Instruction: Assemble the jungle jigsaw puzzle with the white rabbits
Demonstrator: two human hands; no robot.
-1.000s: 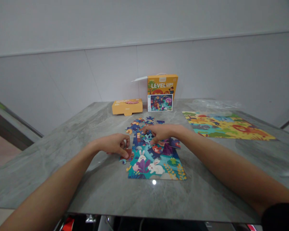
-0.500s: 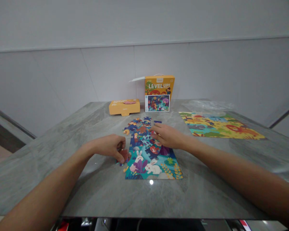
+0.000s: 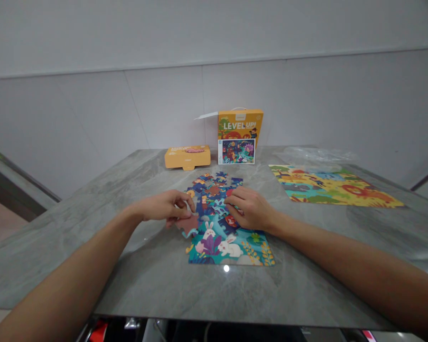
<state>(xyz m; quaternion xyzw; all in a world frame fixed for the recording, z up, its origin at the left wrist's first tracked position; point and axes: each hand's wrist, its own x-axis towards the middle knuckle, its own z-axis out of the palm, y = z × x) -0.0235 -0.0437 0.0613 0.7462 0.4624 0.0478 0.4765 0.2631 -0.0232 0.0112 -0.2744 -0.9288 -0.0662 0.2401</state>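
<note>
A partly joined jigsaw puzzle (image 3: 214, 247) lies in front of me, with two white rabbits along its near edge. Just off its left side, my left hand (image 3: 169, 206) pinches a reddish-brown puzzle piece (image 3: 188, 225) with a light-blue edge between thumb and fingers. The piece is tilted and close to the puzzle's left border. My right hand (image 3: 249, 208) rests over the right part of the puzzle, its fingers curled down onto the pictures. Whatever those fingertips hold, if anything, is hidden. Loose pieces (image 3: 204, 178) are scattered at the puzzle's far end.
Against the wall stands a yellow "LEVEL UP!" box (image 3: 240, 124), with a small picture card (image 3: 237, 152) leaning on its front. Left of it lies a flat yellow box (image 3: 187, 157). A second, colourful puzzle (image 3: 337, 187) is at the right, with clear plastic wrap (image 3: 317, 154) behind it.
My left hand has lifted the reddish-brown piece up from beside the puzzle and turned it. My right hand has shifted slightly right and nearer, its fingers more curled. The view has tilted slightly.
</note>
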